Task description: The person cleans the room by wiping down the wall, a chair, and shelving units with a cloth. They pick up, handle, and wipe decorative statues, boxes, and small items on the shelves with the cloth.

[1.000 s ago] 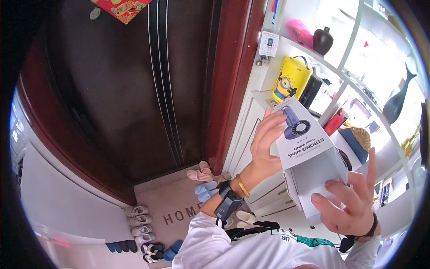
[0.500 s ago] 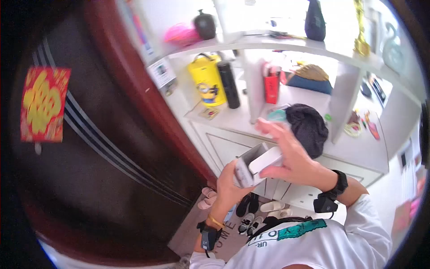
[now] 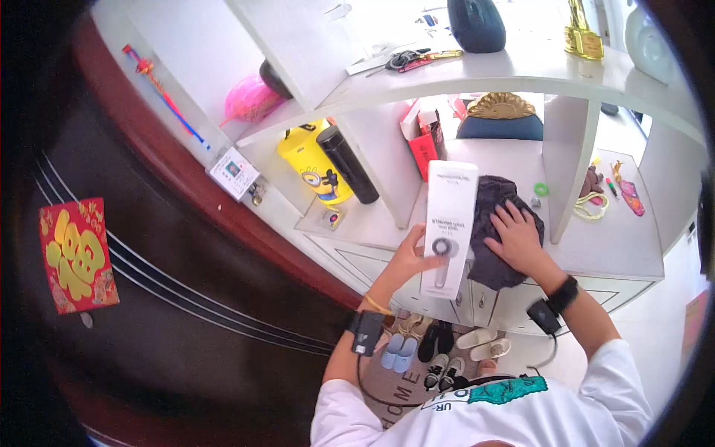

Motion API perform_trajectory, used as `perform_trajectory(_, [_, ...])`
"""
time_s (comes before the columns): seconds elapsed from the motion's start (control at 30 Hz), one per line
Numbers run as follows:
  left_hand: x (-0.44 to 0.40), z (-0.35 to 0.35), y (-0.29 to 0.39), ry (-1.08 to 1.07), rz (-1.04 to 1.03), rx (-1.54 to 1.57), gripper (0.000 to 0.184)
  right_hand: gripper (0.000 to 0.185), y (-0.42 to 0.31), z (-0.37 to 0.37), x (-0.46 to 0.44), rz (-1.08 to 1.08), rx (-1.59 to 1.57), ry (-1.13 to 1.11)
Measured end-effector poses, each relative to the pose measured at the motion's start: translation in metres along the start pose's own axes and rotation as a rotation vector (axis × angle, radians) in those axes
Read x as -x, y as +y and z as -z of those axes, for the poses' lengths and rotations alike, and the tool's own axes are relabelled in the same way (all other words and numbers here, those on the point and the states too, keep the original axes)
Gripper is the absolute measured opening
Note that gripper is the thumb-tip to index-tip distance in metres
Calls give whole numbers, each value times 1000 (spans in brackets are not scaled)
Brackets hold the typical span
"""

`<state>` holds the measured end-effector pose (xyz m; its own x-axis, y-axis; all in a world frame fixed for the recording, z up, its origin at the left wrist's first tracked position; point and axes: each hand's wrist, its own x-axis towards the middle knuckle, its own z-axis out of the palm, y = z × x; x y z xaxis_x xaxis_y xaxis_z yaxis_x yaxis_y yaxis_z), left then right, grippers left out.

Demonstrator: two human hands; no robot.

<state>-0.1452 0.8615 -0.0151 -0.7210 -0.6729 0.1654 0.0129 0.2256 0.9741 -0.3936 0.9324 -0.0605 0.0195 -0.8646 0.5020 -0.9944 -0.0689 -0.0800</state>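
A tall white box (image 3: 450,201) with a small fan printed on it is upright in my left hand (image 3: 417,259), whose thumb lies across its front. Right beside the box, a dark crumpled cloth item (image 3: 488,257) lies at the edge of the cabinet top. My right hand (image 3: 518,237) rests on this dark cloth with its fingers spread. What is inside the box cannot be seen.
On the white cabinet (image 3: 603,246) stand a yellow container (image 3: 309,164), a black bottle (image 3: 348,165) and a red box (image 3: 421,141). Upright dividers and a shelf (image 3: 521,80) with a dark vase (image 3: 477,26) rise behind. Shoes (image 3: 400,352) lie on the floor mat below.
The view has turned toward the cabinet. The box, earlier open toward me with my right hand at its opening, is now upright in my left hand. My right hand has moved onto the dark cloth.
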Motion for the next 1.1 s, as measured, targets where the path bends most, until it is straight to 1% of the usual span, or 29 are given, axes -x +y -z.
perform_trajectory(0.07, [-20,1,-4,124,71,60,62,54,0,14,20,7,-127,-91])
perform_trajectory(0.1, [-29,2,-10,154,54,124,52,54,-1,20,29,-7,-127,-93])
perform_trajectory(0.13, [-35,4,-19,140,58,124,52,53,-4,28,36,24,-130,-138])
perform_trajectory(0.17, [-39,7,-29,188,68,306,50,52,-6,34,37,60,-131,-182])
perform_trajectory(0.2, [-44,7,-32,239,78,487,48,52,-5,39,32,53,-129,-181])
perform_trajectory(0.23, [-46,7,-31,257,89,488,48,54,-5,43,26,54,-133,-172])
perform_trajectory(0.27, [-51,8,-33,251,90,486,48,56,-7,47,18,57,-137,-161])
perform_trajectory(0.3, [-54,10,-34,235,95,502,49,60,-10,52,6,50,-127,-38])
perform_trajectory(0.37, [-63,13,-41,217,98,515,50,61,-11,39,-7,51,-143,-54])
perform_trajectory(0.4, [-68,13,-43,162,146,598,50,63,-10,31,-13,57,-162,-71])
perform_trajectory(0.43, [-73,12,-44,106,196,679,49,57,-9,27,-14,86,-137,-12])
perform_trajectory(0.47, [-77,9,-46,102,202,678,49,57,-4,25,-15,79,-139,-13])
perform_trajectory(0.53, [-83,-10,-33,115,222,769,47,48,6,26,-11,117,-212,-94])
perform_trajectory(0.57, [-88,-13,-35,90,249,797,47,37,7,26,-9,129,-250,12])
perform_trajectory(0.6, [-89,-16,-36,90,256,802,47,37,11,23,-7,125,-250,5])
perform_trajectory(0.67, [-87,-19,-35,102,195,796,49,35,21,16,-5,121,-335,133])
perform_trajectory(0.7, [-84,-15,-39,106,197,801,49,35,26,21,-9,109,-385,266])
perform_trajectory(0.73, [-77,-7,-45,107,149,814,50,35,32,22,-13,68,-423,366])
perform_trajectory(0.77, [-69,1,-48,106,99,824,51,36,36,22,-17,-3,-469,465])
perform_trajectory(0.8, [-57,6,-46,113,103,829,51,37,40,23,-19,-76,-515,561])
perform_trajectory(0.87, [-25,13,-44,280,68,876,54,37,41,36,-32,-166,-599,713])
perform_trajectory(0.9, [-8,15,-45,288,76,885,54,34,39,42,-39,-197,-722,768])
perform_trajectory(0.93, [9,16,-46,342,85,867,56,34,42,46,-44,-194,-720,755])
perform_trajectory(0.97, [25,16,-48,396,90,850,58,25,44,50,-50,-172,-762,817])
perform_trajectory(1.0, [40,17,-53,407,86,864,58,15,44,56,-56,-146,-806,877])
perform_trajectory(1.03, [55,18,-60,353,63,902,60,15,44,62,-61,-132,-805,861])
perform_trajectory(1.07, [68,17,-65,298,38,937,63,16,43,70,-66,-173,-906,866])
perform_trajectory(1.1, [80,12,-60,345,74,935,66,16,39,78,-68,-218,-1007,870])
